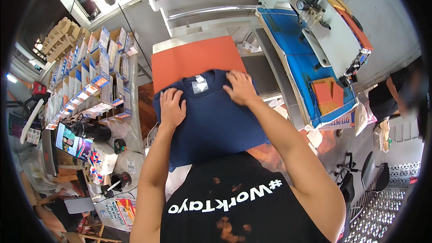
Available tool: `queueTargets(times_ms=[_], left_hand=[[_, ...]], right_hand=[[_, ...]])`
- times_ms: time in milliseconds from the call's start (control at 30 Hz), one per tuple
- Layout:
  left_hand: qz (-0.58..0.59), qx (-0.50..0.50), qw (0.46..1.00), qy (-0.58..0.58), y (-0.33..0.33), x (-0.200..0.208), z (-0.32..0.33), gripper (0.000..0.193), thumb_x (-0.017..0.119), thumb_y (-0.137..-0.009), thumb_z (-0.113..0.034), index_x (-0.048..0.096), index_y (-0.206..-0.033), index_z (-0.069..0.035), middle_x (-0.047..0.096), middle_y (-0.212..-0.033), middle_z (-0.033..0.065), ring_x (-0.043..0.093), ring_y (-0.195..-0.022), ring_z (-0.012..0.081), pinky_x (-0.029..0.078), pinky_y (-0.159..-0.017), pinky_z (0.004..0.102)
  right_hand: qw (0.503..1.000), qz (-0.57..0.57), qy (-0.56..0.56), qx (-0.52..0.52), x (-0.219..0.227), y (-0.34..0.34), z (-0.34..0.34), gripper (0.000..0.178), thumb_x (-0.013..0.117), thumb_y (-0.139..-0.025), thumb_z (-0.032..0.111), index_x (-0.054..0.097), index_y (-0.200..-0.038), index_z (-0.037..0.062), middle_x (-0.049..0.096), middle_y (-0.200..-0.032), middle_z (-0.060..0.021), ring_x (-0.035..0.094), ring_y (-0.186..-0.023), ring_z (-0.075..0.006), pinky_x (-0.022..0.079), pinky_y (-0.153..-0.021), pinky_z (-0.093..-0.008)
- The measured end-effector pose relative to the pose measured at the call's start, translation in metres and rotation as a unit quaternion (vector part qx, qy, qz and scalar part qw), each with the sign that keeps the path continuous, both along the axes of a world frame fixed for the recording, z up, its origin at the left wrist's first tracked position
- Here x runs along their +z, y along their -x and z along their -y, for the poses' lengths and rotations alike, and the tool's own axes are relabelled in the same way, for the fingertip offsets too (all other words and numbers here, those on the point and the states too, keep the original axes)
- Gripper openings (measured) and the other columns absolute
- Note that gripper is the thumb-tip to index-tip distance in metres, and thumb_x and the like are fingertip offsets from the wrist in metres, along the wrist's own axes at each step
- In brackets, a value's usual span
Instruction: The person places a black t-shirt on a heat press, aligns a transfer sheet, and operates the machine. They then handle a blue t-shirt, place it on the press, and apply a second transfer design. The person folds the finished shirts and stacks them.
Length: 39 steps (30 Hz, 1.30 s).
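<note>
Two-handed in the head view: left hand (173, 110) and right hand (241, 88) palm-down, fingers spread, atop the shoulders of a navy shirt (213, 121) lying over an orange pad (198, 55). Possible trouble: creases or a skewed collar (211, 83) from uneven tugging. Hidden: shirt's underside, pad's near edge. Partly blurred: a person (396, 90) at far right.
</note>
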<state>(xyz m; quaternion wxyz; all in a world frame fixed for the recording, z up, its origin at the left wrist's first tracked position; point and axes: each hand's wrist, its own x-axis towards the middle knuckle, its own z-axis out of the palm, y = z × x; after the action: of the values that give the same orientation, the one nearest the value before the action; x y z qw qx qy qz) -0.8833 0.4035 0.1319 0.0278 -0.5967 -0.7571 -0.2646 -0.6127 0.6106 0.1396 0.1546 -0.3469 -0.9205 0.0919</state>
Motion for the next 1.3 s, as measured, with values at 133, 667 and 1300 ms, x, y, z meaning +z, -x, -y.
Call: queueTargets(times_ms=[133, 667, 1300], left_hand=[[-0.031, 0.061, 0.997, 0.044, -0.009, -0.004, -0.008, 0.055, 0.070, -0.094, -0.022, 0.060, -0.145, -0.005, 0.050, -0.160, 0.0214, 0.040, -0.154, 0.0408, 0.021, -0.132, 0.0577], [-0.028, 0.058, 0.998, 0.025, -0.006, -0.011, -0.008, 0.055, 0.068, -0.096, -0.025, 0.059, -0.147, -0.006, 0.050, -0.161, 0.0200, 0.040, -0.156, 0.0374, 0.022, -0.132, 0.0559], [0.166, 0.057, 0.984, -0.002, 0.082, 0.032, -0.033, 0.009, 0.072, -0.097, -0.008, 0.070, -0.105, -0.005, 0.073, -0.100, 0.0106, 0.068, -0.102, 0.0259, 0.050, -0.095, 0.0447]], right_hand=[[0.968, 0.039, 0.012, -0.249, 0.015, -0.003, -0.039, 0.048, 0.061, -0.105, 0.037, 0.062, -0.146, 0.0102, 0.053, -0.157, -0.0139, 0.045, -0.149, -0.0368, 0.037, -0.122, -0.0529], [0.897, -0.301, 0.221, -0.237, -0.009, -0.043, -0.051, 0.017, 0.081, -0.091, 0.007, 0.079, -0.108, 0.0047, 0.080, -0.098, -0.0111, 0.076, -0.089, -0.0189, 0.060, -0.082, -0.0339], [0.942, -0.114, 0.314, -0.026, 0.071, 0.035, -0.071, 0.011, 0.075, -0.097, 0.009, 0.072, -0.104, 0.0021, 0.074, -0.097, -0.0080, 0.069, -0.087, -0.0206, 0.055, -0.083, -0.0347]])
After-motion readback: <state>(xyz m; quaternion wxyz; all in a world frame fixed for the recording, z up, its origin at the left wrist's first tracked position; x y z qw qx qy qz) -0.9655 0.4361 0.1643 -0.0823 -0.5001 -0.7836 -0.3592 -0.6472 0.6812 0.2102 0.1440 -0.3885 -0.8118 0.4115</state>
